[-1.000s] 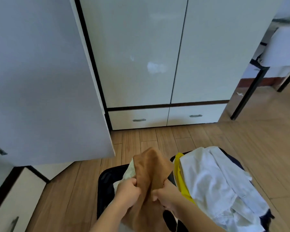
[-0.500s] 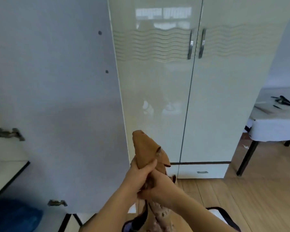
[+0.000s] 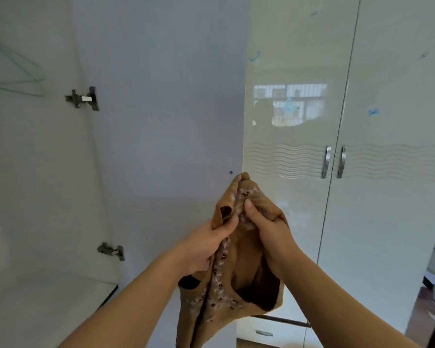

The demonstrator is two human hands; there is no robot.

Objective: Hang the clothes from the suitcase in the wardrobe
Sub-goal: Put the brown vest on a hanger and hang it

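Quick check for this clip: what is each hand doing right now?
Left hand: closed, gripping the brown garment near its top.
Right hand: closed, pinching the same brown garment, thumb pressed on its patterned edge.

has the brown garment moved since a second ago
Yes. The brown garment has gone up, from over the suitcase to level with the wardrobe door.

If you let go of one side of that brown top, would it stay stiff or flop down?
Probably flop. The brown top bunches into soft folds where the left hand and right hand grip it, and its lower part hangs limp. It looks thin, so it is likely light. It seems unlikely to slip from curled fingers.
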